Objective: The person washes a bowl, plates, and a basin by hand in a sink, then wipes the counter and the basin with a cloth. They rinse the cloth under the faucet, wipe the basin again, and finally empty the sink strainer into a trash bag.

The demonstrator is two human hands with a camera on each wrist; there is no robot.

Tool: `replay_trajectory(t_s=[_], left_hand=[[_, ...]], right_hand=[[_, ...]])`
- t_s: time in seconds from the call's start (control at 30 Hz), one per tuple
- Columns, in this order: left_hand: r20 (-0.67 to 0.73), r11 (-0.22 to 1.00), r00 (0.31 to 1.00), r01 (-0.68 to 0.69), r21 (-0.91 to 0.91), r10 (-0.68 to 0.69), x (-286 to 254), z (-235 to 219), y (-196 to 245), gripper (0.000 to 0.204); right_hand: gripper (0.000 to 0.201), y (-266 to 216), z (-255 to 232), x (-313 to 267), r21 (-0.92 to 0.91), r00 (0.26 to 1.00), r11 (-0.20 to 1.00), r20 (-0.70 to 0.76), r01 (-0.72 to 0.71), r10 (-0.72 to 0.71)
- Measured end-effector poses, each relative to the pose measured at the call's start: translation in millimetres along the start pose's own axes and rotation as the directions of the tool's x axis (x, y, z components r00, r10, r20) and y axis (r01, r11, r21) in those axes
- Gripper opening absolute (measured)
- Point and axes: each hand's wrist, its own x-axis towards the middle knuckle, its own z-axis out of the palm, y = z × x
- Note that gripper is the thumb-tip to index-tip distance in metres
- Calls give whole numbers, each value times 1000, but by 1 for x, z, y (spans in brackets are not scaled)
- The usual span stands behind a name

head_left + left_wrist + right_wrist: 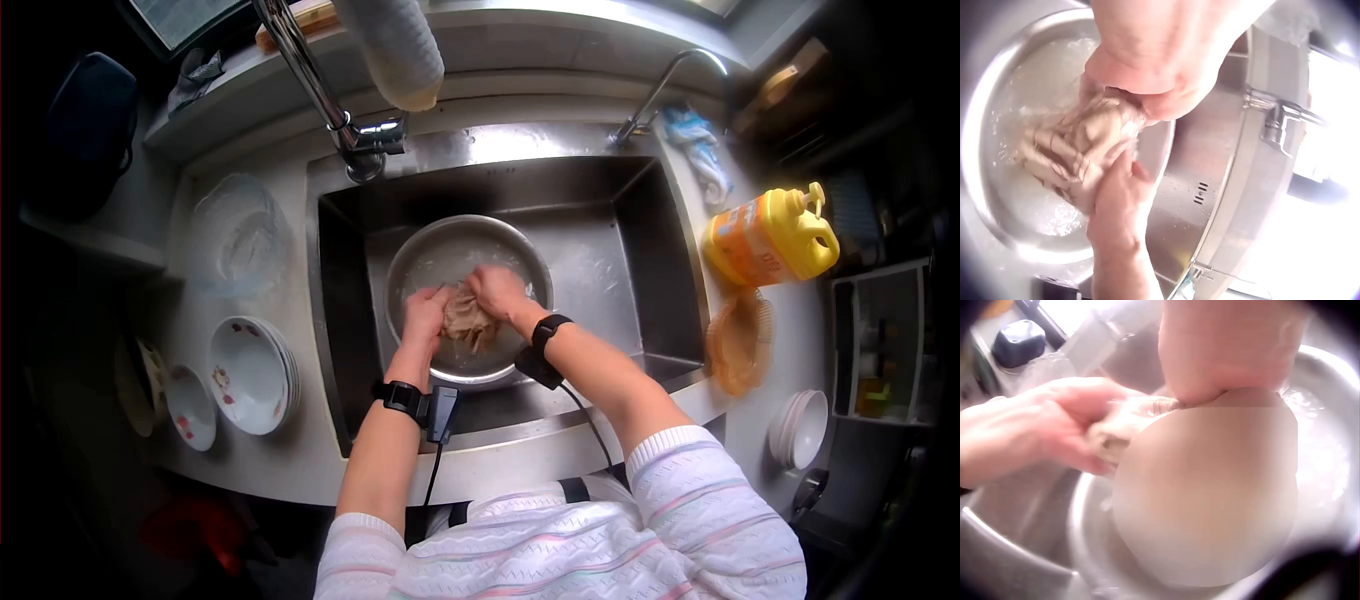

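Steel sink (600, 265) surrounds the basin (402, 262) below the grip. Left hand (426, 312) and right hand (497, 290) grip a pale piece (466, 318), possibly meat; keeping it low should limit splashing.

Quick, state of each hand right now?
Left hand: closed, holding the pale tan, soft-looking, folded clump.
Right hand: closed, holding the same clump.
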Motion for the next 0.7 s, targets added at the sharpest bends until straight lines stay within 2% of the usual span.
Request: replay_trajectory(t_s=[0.03, 0.07, 0.1, 0.13, 0.17, 0.2, 0.23, 0.27, 0.3, 0.33, 0.37, 0.4, 0.43, 0.5, 0.53, 0.57, 0.6, 0.63, 0.7], left_hand=[[-2, 1000, 1000, 4, 6, -4, 4, -9, -1, 27], [-78, 985, 990, -109, 134, 121, 7, -19, -1, 32], [-138, 941, 958, -210, 265, 253, 10, -27, -1, 36], [-104, 973, 980, -151, 175, 171, 12, -31, -1, 46], [-105, 973, 979, -155, 173, 174, 11, -29, -4, 46], [-76, 991, 997, 10, 134, 0, -8, -16, 12, 49], [-38, 980, 985, 173, 98, -170, -19, -8, 19, 51], [-46, 979, 978, 205, 4, -204, -19, -2, 14, 53], [-46, 979, 978, 205, 5, -205, -17, -3, 12, 53], [73, 955, 962, 270, -121, -263, -15, -5, 9, 53], [197, 908, 933, 343, -240, -300, -12, -7, 5, 54], [360, 806, 886, 430, -407, -291, 2, -11, -5, 60], [302, 744, 896, 441, -503, -327, 7, -7, -7, 53], [290, 754, 910, 409, -514, -296, 39, -7, -42, 33], [290, 757, 911, 406, -513, -293, 30, -4, -30, 33], [93, 915, 982, 184, -360, -162, 20, -1, -20, 27], [-74, 989, 997, -29, -147, 18, 6, 0, -5, 22], [-74, 989, 997, -27, -146, 16, -4, -4, 10, 22], [-106, 989, 988, -125, -74, 117, -17, -20, 40, 20]], right_hand=[[24, 9, -10, 4, -7, 998, 999, -46, -46, 45], [24, 16, -19, 5, 34, 990, 996, -108, -83, 86], [34, 20, -24, 4, 14, 991, 998, -116, -60, 62], [43, 18, -20, -1, -99, 997, 994, -66, -42, 36], [51, 14, -13, -11, -211, 1000, 977, -16, -16, 13], [59, 15, -5, -17, -167, 987, 983, 123, -83, 104], [54, 18, 4, -16, -181, 970, 982, 226, -47, 88], [45, 24, 11, -14, -56, 968, 995, 230, -87, 98], [38, 23, 15, -13, 70, 965, 989, 239, -130, 110], [38, 7, 10, -17, 69, 963, 989, 243, -135, 115], [33, -10, 7, -21, 135, 980, 988, 191, -75, 48], [30, -33, -2, -27, 198, 991, 980, 134, -11, -16], [30, -50, -6, -37, 188, 991, 982, 129, 3, -28], [28, -53, -1, -41, 196, 991, 972, 8, 128, -132], [28, -44, -1, -36, 196, 991, 972, 5, 131, -135], [27, -30, -6, -28, 43, 995, 997, 79, 65, -68], [26, -16, -10, -20, -116, 989, 993, 144, 5, 12], [26, -5, -16, -15, -114, 989, 993, 146, 3, 14], [21, 15, -33, -8, -74, 998, 997, 53, 30, -26]])
